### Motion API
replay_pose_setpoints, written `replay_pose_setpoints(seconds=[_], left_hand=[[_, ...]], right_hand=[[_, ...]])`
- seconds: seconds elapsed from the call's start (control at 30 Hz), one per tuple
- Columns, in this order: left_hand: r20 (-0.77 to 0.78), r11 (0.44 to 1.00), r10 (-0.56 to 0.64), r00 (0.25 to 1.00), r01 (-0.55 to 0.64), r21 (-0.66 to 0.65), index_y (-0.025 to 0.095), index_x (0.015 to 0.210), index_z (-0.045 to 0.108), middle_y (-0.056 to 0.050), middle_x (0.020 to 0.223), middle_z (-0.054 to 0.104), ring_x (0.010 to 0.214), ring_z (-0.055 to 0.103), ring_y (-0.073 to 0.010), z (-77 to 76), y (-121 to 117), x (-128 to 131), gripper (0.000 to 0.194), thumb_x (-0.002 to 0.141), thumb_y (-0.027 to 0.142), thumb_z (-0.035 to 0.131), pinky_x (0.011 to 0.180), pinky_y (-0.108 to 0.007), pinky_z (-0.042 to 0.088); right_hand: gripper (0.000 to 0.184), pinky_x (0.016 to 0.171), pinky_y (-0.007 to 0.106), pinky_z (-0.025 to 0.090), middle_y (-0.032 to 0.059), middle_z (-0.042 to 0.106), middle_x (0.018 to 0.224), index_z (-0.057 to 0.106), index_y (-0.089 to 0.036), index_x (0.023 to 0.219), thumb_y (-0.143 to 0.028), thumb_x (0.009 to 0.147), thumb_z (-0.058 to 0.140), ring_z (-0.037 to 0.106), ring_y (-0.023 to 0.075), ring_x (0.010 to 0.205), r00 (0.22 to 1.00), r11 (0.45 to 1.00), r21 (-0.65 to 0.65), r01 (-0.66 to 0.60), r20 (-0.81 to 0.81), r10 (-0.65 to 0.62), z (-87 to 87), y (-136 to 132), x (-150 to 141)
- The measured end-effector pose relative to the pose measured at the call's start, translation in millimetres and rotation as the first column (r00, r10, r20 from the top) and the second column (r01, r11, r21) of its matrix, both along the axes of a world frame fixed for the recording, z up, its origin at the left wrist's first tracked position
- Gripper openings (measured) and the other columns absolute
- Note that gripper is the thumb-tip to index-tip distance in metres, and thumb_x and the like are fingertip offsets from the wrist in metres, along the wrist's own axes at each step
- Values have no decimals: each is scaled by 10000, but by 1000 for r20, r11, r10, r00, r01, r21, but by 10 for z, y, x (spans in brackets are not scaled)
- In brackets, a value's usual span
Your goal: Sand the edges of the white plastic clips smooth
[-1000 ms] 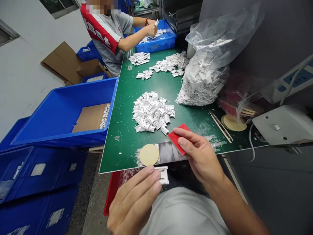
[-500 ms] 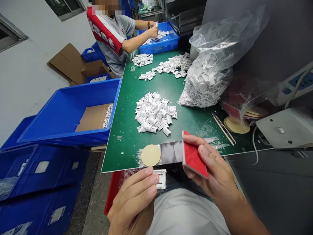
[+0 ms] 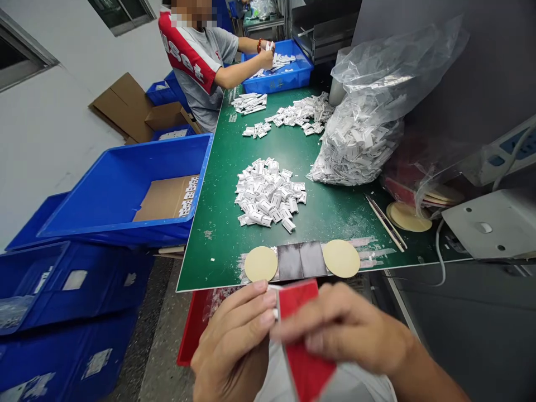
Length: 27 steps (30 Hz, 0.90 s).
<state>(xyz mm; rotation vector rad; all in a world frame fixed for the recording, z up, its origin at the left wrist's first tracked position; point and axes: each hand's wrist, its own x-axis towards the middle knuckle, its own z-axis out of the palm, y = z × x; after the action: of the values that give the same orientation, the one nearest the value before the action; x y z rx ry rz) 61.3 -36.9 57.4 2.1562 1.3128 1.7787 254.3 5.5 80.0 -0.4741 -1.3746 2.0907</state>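
My left hand (image 3: 240,329) is closed on a small white plastic part (image 3: 274,301), mostly covered by the fingers and the red pad. In my right hand (image 3: 355,326) is a flat red pad with a grey edge (image 3: 307,363), held up against the white part; the fingers are blurred. Just beyond both hands, at the table's near edge, lie two round cream discs, a left one (image 3: 261,264) and a right one (image 3: 341,259). Two dark grey squares (image 3: 300,261) sit between them. A pile of white plastic parts (image 3: 270,192) rests farther back on the green table.
A clear bag of white parts (image 3: 360,145) stands at the right, near tweezers (image 3: 385,222) and a white switch box (image 3: 494,223). A large blue bin (image 3: 121,226) is at the left. Across the table, a co-worker (image 3: 201,61) handles parts over a blue tray (image 3: 278,84).
My right hand has brought the red pad left and down onto the white part, uncovering the right cream disc. My left hand has stayed nearly in place.
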Motion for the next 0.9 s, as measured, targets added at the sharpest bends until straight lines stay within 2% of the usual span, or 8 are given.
replay_pose_setpoints(seconds=[0.13,0.23,0.33,0.47,0.6,0.77,0.83,0.9], left_hand=[[131,1000,14,991,-12,-20,187,1015,743,-30,1017,793,914,762,-244,-69,-20,51,232,807,86,735,796,-428,666],[187,999,-30,982,36,-28,168,1008,745,-32,1025,790,922,760,-252,-121,2,78,338,717,-2,774,828,-433,653],[304,994,-10,953,43,-103,174,938,739,-9,980,794,900,760,-229,-130,28,116,332,692,-45,783,844,-416,644],[425,984,-7,905,82,-159,183,886,718,12,942,797,878,763,-203,-103,37,183,287,702,-22,800,828,-377,647],[384,991,-11,923,62,-121,174,858,712,4,911,797,837,767,-210,-80,51,244,244,710,7,811,818,-400,649],[295,998,28,955,-9,-66,183,889,726,-9,909,798,849,765,-223,-58,99,291,205,751,47,794,798,-412,654],[190,998,12,982,-1,-59,185,954,736,-26,934,799,893,763,-232,-54,106,287,192,796,78,760,794,-409,657],[86,999,-6,996,10,-52,203,1003,735,-26,945,801,908,763,-227,-59,102,284,224,812,86,741,781,-394,663]], right_hand=[[393,633,146,526,64,766,706,818,-236,793,-616,791,718,738,149,694,993,977,184,-109,-30,116,10,29,58],[296,778,176,542,47,795,934,810,-260,996,-502,862,703,744,152,858,992,972,205,116,17,-122,14,117,61],[264,870,224,539,5,776,1086,742,-318,1177,-372,945,628,715,150,984,793,804,184,565,147,-591,12,202,0],[282,780,281,581,45,793,994,783,-246,1096,-364,847,723,732,194,843,661,707,330,626,256,-705,-19,278,-83],[247,897,312,549,39,773,1069,771,-256,1113,-322,897,671,707,199,960,370,426,457,781,212,-905,-57,290,-69],[269,633,220,522,10,731,838,743,-255,1128,-399,958,593,641,123,653,759,774,86,627,155,-632,-39,116,76],[308,484,189,426,-22,600,579,762,-218,826,-468,924,612,495,96,471,973,971,86,223,31,-227,-52,62,136],[528,402,185,318,-44,416,417,565,-221,461,-576,841,661,350,81,392,966,944,258,-208,-99,240,-75,43,195]])
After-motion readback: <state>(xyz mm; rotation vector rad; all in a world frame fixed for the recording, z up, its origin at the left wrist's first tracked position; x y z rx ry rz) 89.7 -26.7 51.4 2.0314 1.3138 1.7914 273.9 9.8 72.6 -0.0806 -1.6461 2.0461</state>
